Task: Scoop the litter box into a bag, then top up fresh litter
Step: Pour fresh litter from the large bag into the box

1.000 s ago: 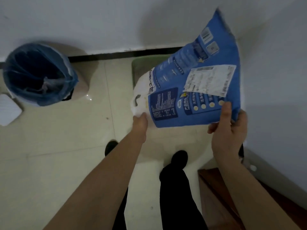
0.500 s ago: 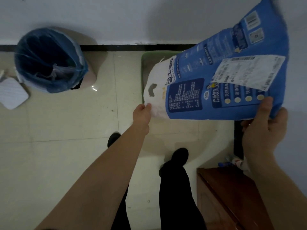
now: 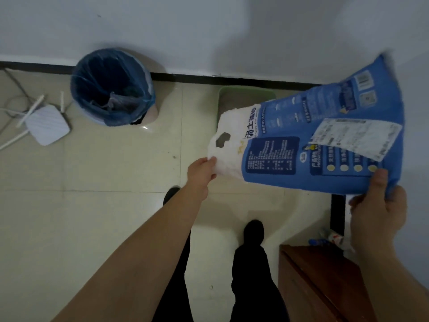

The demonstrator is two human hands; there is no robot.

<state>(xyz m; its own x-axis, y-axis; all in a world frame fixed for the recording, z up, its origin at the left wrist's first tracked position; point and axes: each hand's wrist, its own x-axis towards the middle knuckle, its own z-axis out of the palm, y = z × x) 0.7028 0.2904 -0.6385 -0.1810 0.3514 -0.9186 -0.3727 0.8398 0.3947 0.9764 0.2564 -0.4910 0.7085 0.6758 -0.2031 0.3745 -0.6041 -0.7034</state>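
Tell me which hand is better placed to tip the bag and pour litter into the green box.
Right. The right hand grips the blue end of the litter bag and can probably lift it; the left hand pinches its white handle end, near the litter box.

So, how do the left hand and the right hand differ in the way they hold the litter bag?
The left hand pinches the white end of the litter bag, below its handle hole; the right hand grips the blue end, thumb on the printed face. The left hand reaches far forward; the right hand is nearer the camera. Both hold the same bag off the floor.
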